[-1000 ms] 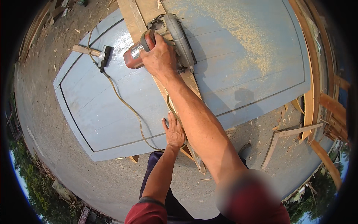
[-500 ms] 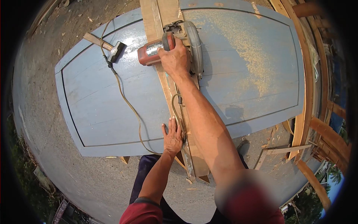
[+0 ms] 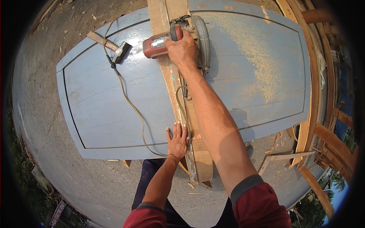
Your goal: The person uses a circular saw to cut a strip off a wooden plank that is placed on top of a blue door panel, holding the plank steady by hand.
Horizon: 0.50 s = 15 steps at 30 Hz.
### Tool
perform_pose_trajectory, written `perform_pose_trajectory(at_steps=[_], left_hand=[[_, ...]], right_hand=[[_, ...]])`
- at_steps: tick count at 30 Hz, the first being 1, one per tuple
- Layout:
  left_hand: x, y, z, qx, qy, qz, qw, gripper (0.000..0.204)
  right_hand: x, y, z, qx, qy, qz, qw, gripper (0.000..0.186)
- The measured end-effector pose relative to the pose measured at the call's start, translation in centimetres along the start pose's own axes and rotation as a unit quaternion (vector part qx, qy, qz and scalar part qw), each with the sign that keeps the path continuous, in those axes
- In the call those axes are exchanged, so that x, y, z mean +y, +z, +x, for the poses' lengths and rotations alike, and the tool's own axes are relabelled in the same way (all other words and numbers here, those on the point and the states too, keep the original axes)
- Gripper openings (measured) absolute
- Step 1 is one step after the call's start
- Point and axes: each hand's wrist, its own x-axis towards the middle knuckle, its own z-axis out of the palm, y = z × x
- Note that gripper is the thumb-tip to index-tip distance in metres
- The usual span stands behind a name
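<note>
A red and grey circular saw (image 3: 157,43) sits on a long plywood board (image 3: 157,17) that lies across a blue-grey wooden panel (image 3: 110,102). Its rear handle is wrapped by the fingers of my right hand (image 3: 184,50); the blade is hidden under the guard. Nearer to me, my left hand (image 3: 178,144) lies flat with fingers stretched out, pressing on a narrow wooden strip (image 3: 192,167) along the board. The saw's power cord (image 3: 133,108) loops beside that hand and runs off over the panel's left half.
On the panel's far left lies a hammer (image 3: 121,52) with a wooden handle, the cord crossing it. Sawdust (image 3: 262,70) covers much of the right half. Timber framing (image 3: 313,68) stands close along the right edge. Concrete ground (image 3: 42,102) surrounds the panel.
My right hand has pushed the saw a little farther away along the board. My left hand stays pressed in nearly the same spot.
</note>
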Motion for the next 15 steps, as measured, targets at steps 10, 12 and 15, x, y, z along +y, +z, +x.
perform_pose_trajectory(at_steps=[10,12,15], left_hand=[[-0.4,0.2,-0.1,0.037,0.024,-0.043,0.998,0.057],[-0.3,-0.1,0.0,0.034,0.022,-0.047,0.998,0.057],[-0.3,-0.3,-0.1,0.032,0.02,-0.044,0.998,0.057]], right_hand=[[-0.6,1.0,2.3,0.003,-0.024,0.001,1.0,0.042],[-0.7,1.0,2.8,0.008,-0.029,-0.018,0.999,0.042],[-0.9,1.1,3.3,0.011,-0.029,-0.031,0.999,0.042]])
